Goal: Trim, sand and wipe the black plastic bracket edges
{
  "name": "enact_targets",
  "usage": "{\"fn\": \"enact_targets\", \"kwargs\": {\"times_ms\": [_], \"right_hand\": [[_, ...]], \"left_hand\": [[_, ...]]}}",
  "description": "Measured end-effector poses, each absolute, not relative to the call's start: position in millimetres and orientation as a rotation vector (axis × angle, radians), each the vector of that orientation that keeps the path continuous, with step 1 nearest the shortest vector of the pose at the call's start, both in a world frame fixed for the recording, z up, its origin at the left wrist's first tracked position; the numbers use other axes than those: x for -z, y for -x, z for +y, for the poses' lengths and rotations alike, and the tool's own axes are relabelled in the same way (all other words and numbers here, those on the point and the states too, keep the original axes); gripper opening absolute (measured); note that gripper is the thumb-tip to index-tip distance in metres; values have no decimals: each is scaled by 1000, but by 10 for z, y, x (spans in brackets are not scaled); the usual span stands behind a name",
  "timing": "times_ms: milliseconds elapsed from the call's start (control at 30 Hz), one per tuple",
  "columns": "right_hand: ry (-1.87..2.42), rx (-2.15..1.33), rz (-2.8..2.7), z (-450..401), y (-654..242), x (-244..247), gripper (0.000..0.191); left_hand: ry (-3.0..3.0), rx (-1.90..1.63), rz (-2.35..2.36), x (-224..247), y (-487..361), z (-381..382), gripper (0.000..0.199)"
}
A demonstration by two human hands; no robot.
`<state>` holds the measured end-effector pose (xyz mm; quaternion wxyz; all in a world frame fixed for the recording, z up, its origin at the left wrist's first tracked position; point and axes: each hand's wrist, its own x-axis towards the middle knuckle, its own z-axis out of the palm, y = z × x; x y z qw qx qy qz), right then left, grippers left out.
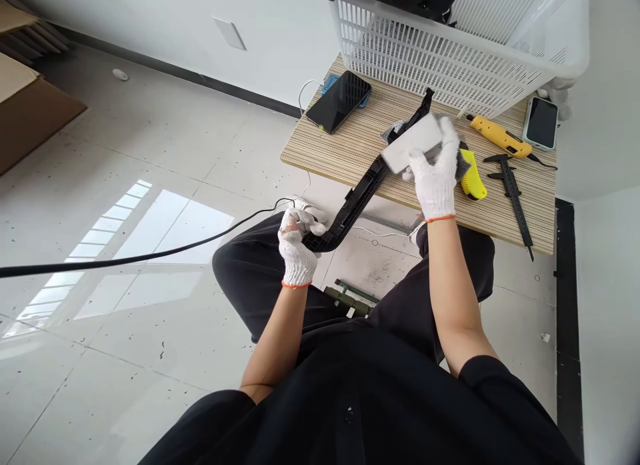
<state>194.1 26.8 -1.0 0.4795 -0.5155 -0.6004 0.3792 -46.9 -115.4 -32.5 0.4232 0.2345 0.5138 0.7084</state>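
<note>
My left hand (299, 248), in a white knit glove, is closed around the lower end of a long black plastic trim strip (357, 202). The strip runs up and to the right, over the table's front edge. My right hand (437, 168), gloved too, grips a white rectangular block (413, 143) lying across the upper part of the strip and hiding a stretch of it. Grey cloth (397, 128) shows beneath. Just right of that hand is a yellow-handled tool (473, 176), partly covered.
On the wood-grain table (325, 148) are a black phone (340, 100), a yellow corded tool (500, 136), a caliper (511, 192) and a white-cased phone (541, 123). A white plastic basket (450, 58) stands behind. A black cable (165, 250) crosses at left; cardboard boxes (35, 112) sit beyond.
</note>
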Motion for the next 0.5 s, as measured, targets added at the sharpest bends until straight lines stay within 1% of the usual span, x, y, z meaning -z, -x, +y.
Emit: {"fn": "enact_targets", "kwargs": {"times_ms": [133, 267, 400, 500], "right_hand": [[1307, -1004, -1323, 247, -1894, -21, 79], [1271, -985, -1184, 237, -1887, -62, 77], [1265, -1053, -1170, 199, -1885, -85, 83], [1241, -964, -1190, 198, -1870, -82, 77]], "left_hand": [[-601, -1759, 1294, 325, 461, -1162, 55], [-559, -1765, 1296, 306, 451, -1155, 56], [-506, -1759, 1287, 300, 453, -1153, 53], [-530, -1780, 1271, 297, 445, -1153, 53]]}}
